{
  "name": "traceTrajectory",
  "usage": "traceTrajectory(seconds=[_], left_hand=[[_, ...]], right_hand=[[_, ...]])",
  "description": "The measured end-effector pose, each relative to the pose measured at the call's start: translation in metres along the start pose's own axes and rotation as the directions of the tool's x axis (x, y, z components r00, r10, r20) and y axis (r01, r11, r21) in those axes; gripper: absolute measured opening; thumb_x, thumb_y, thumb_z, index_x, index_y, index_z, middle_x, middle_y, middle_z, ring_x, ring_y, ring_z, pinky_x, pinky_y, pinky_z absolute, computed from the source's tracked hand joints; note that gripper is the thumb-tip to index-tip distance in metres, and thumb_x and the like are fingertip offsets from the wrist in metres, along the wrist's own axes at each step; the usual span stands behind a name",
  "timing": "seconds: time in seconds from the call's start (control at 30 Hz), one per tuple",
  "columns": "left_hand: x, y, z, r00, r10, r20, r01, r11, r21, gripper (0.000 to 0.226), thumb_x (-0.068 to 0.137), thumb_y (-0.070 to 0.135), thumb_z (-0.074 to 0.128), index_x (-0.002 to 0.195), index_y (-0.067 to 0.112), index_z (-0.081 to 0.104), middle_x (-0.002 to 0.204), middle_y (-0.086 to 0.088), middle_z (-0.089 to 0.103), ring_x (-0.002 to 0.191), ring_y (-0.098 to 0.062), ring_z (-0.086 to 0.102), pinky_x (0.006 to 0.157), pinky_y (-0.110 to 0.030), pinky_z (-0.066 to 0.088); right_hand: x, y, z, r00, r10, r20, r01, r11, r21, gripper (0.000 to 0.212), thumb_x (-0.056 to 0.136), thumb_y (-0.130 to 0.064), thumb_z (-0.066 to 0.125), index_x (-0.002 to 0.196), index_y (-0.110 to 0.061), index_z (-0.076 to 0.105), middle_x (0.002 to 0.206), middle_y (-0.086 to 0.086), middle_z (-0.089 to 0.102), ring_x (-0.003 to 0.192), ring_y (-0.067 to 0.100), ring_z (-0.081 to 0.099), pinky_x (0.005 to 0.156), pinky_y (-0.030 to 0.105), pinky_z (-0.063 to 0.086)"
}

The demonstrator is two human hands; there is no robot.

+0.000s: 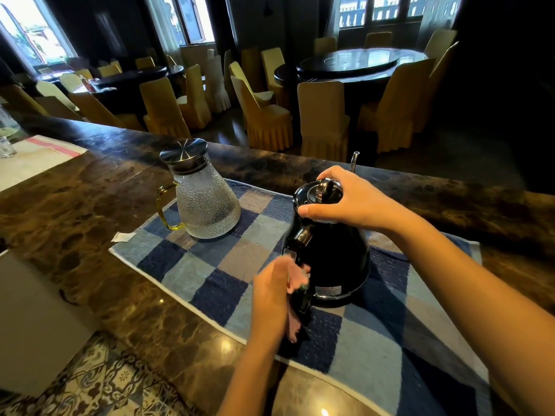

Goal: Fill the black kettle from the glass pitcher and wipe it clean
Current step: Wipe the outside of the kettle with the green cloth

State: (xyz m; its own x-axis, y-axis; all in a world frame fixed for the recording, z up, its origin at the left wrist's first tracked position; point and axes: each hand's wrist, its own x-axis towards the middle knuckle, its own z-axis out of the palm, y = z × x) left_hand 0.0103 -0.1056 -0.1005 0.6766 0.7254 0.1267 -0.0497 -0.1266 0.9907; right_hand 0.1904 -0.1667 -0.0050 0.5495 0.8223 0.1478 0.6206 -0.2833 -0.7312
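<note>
1. Our black kettle (336, 253) stands upright on the checked towel (210, 265) between our 2 hands, its long axis vertical.
2. Our right hand (345, 202) clasps its lid from above.
3. Our left hand (270, 292), nearer the handle side, seems to clutch a pink cloth (297, 280) against the lower body, though blur obscures the fingers.
4. The glass pitcher (207, 202) sits apart, leftward.
</note>
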Motion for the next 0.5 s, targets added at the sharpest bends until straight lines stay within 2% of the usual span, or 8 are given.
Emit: traceTrajectory(seconds=[0.07,0.1,0.13,0.2,0.27,0.37,0.43,0.5], left_hand=[[-0.013,-0.012,0.001,0.999,-0.002,-0.036,0.004,0.999,0.054,0.064,0.066,0.086,0.043,0.062,0.024,0.057,0.054,0.001,0.055,0.052,-0.019,0.056,0.050,-0.036,0.045],[-0.017,-0.012,0.002,0.999,0.012,-0.051,-0.006,0.995,0.102,0.059,0.068,0.084,0.044,0.064,0.026,0.055,0.053,0.001,0.051,0.050,-0.021,0.052,0.049,-0.037,0.041],[-0.017,-0.008,0.002,0.997,0.039,-0.061,-0.027,0.984,0.177,0.054,0.072,0.080,0.045,0.064,0.027,0.052,0.055,0.001,0.049,0.053,-0.022,0.051,0.053,-0.040,0.042],[-0.009,0.001,0.001,0.996,0.071,-0.051,-0.046,0.921,0.386,0.043,0.079,0.065,0.049,0.060,0.026,0.046,0.057,0.004,0.049,0.061,-0.017,0.052,0.073,-0.053,0.046],[-0.001,0.015,-0.001,0.996,0.091,0.005,-0.080,0.837,0.541,0.045,0.084,0.055,0.049,0.055,0.021,0.048,0.053,0.002,0.053,0.059,-0.007,0.053,0.090,-0.055,0.043],[0.005,0.034,0.000,0.994,0.103,0.046,-0.109,0.774,0.624,0.047,0.085,0.052,0.053,0.052,0.018,0.050,0.053,-0.002,0.058,0.058,-0.005,0.055,0.094,-0.052,0.042],[0.008,0.045,0.002,0.991,0.127,0.046,-0.127,0.762,0.635,0.044,0.083,0.051,0.057,0.051,0.025,0.042,0.049,0.004,0.053,0.055,-0.004,0.052,0.091,-0.051,0.044],[0.013,0.057,0.004,0.990,0.122,0.067,-0.137,0.770,0.623,0.038,0.081,0.058,0.053,0.057,0.030,0.042,0.052,0.008,0.053,0.058,-0.006,0.055,0.087,-0.053,0.046]], right_hand=[[0.000,0.000,0.000,1.000,0.002,-0.001,-0.002,1.000,-0.001,0.067,0.067,-0.057,0.074,0.118,-0.022,0.048,0.105,-0.008,0.057,0.090,0.001,0.054,0.072,0.015,0.046],[0.000,0.000,0.001,1.000,0.002,-0.002,-0.002,1.000,-0.005,0.067,0.066,-0.057,0.074,0.118,-0.023,0.049,0.106,-0.008,0.057,0.090,0.001,0.055,0.074,0.016,0.047],[0.000,0.001,0.001,1.000,0.002,-0.003,-0.002,1.000,-0.007,0.067,0.066,-0.058,0.074,0.118,-0.023,0.049,0.106,-0.008,0.057,0.090,0.002,0.055,0.074,0.017,0.047],[0.000,0.001,0.000,1.000,0.000,0.002,0.000,1.000,-0.013,0.066,0.067,-0.057,0.073,0.118,-0.023,0.048,0.105,-0.009,0.056,0.090,0.001,0.054,0.073,0.016,0.046],[-0.001,0.000,0.000,1.000,0.003,0.006,-0.003,1.000,-0.021,0.066,0.068,-0.058,0.073,0.118,-0.023,0.048,0.103,-0.011,0.055,0.090,0.002,0.055,0.073,0.016,0.047],[-0.001,0.000,0.000,1.000,0.002,-0.002,-0.002,1.000,-0.024,0.066,0.067,-0.059,0.073,0.118,-0.022,0.049,0.103,-0.010,0.056,0.092,0.004,0.056,0.079,0.023,0.049],[-0.001,0.000,0.000,1.000,-0.001,-0.002,0.001,1.000,-0.024,0.067,0.067,-0.058,0.074,0.118,-0.022,0.049,0.103,-0.009,0.056,0.091,0.005,0.056,0.079,0.024,0.050],[-0.001,0.000,0.000,1.000,-0.001,-0.008,0.001,1.000,-0.026,0.068,0.067,-0.058,0.074,0.118,-0.021,0.049,0.105,-0.007,0.057,0.093,0.005,0.056,0.079,0.024,0.050]])
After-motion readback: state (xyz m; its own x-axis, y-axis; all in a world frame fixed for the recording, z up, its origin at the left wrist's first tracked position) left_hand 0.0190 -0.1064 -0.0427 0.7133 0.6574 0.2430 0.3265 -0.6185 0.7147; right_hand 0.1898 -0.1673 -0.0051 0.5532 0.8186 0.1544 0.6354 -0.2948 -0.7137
